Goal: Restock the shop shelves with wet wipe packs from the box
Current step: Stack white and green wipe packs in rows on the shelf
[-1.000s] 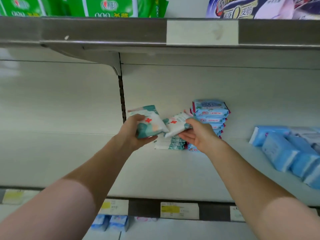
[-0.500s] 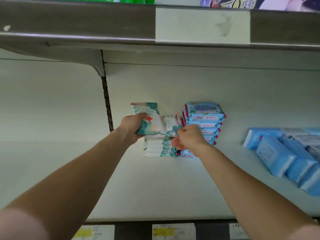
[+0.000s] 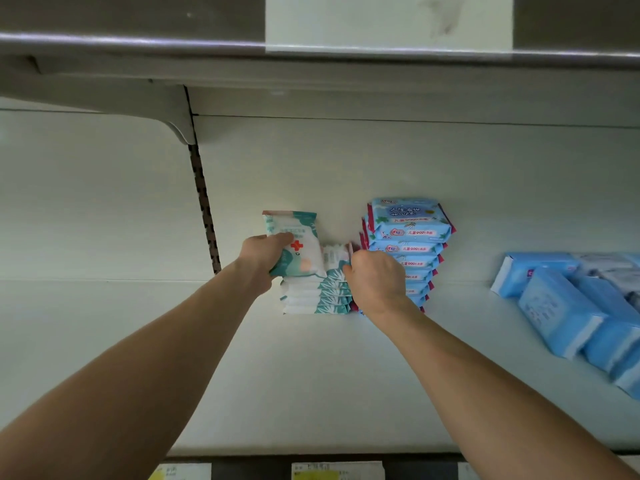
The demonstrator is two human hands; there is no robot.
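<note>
A second ago I held both wipe packs in the air in front of the shelf [image 3: 311,375]; now they are back by the rear wall. My right hand [image 3: 377,282] has brought the second pack [image 3: 333,255] down onto the teal stack [image 3: 313,295], where it lies as the top layer, and my fingers are curled round its right end. My left hand [image 3: 265,261] has hardly shifted since half a second ago: it grips the red-cross pack [image 3: 294,242] by its lower left part and holds it upright and a little tilted, above the left side of the teal stack, its lower edge just over the second pack. The goods on the upper shelf [image 3: 138,39] have dropped out of my view and only its front rail shows.

This shelf carries three groups. The teal stack counts about four packs under the second pack, so two packs are in my hands and about four lie flat. Just to its right, touching or nearly so, stands the blue stack [image 3: 410,237]; I count at least six packs, the lower ones partly hidden behind my right wrist. Well apart at the right lie the loose blue packs [image 3: 557,306], at least four, cut by the edge. Three price tags [image 3: 336,471] show along the front rail
</note>
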